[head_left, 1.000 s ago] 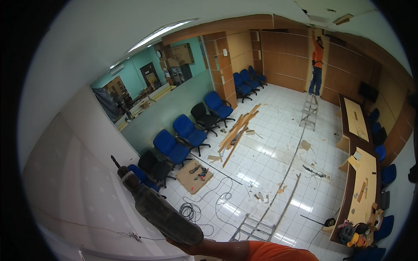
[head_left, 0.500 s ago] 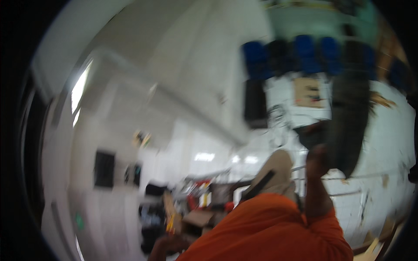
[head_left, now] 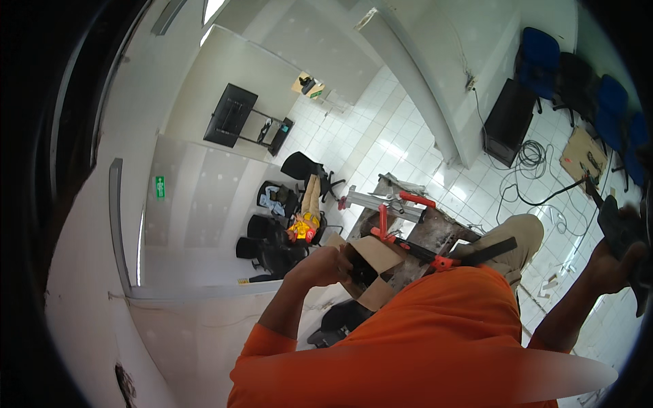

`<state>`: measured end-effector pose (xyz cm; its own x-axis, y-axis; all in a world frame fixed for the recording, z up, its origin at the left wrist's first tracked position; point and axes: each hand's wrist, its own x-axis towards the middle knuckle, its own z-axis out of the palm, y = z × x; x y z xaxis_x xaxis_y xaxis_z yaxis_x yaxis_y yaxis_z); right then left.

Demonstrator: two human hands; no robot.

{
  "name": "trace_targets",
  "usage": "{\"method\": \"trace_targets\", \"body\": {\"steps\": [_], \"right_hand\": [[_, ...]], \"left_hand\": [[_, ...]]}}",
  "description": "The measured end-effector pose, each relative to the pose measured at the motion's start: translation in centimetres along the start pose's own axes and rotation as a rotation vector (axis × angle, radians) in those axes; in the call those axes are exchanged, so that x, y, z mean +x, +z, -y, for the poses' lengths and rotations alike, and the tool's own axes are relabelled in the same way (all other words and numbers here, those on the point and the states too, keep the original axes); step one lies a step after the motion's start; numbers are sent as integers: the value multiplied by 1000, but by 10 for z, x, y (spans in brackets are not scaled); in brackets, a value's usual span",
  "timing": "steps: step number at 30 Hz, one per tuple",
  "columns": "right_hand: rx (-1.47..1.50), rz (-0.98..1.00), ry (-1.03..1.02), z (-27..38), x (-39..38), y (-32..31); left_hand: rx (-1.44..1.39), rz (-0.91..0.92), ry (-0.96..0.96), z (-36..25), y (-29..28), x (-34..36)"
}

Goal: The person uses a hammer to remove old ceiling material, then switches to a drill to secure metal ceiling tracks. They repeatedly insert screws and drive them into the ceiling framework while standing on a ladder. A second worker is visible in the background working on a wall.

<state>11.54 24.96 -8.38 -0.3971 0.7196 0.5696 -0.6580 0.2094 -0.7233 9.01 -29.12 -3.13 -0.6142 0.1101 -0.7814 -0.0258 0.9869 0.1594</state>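
Note:
My left hand (head_left: 326,265) is closed at the edge of an open cardboard box (head_left: 377,262), with its fingertips partly hidden. My right hand (head_left: 612,265) grips a dark power drill (head_left: 615,228) at the right edge of the view, its bit pointing up and left. Below me, a stained work platform (head_left: 439,234) bears the box, a red-and-black tool (head_left: 442,262) and a silver metal tool with red parts (head_left: 384,204). My orange shirt and a tan-trousered knee fill the lower middle.
A person in yellow (head_left: 303,228) reclines on black chairs (head_left: 258,245) below. A screen on a stand (head_left: 231,115), a grey column (head_left: 408,81), a black cabinet (head_left: 510,122), coiled cable (head_left: 530,156), cardboard with tools (head_left: 581,153) and blue chairs (head_left: 534,61) surround the tiled floor (head_left: 381,136).
My view has swung from the room to downward at the platform. The drill has moved to the far right in my right hand, and my left hand has risen to the box.

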Motion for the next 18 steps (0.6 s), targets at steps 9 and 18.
{"method": "trace_targets", "body": {"steps": [9, 18], "right_hand": [[9, 43, -3, -3, 3, 11], [13, 65, -46, 12, 9, 5]], "left_hand": [[255, -254, 97, -1, 52, 33], [137, -150, 130, 13, 36, 35]]}}
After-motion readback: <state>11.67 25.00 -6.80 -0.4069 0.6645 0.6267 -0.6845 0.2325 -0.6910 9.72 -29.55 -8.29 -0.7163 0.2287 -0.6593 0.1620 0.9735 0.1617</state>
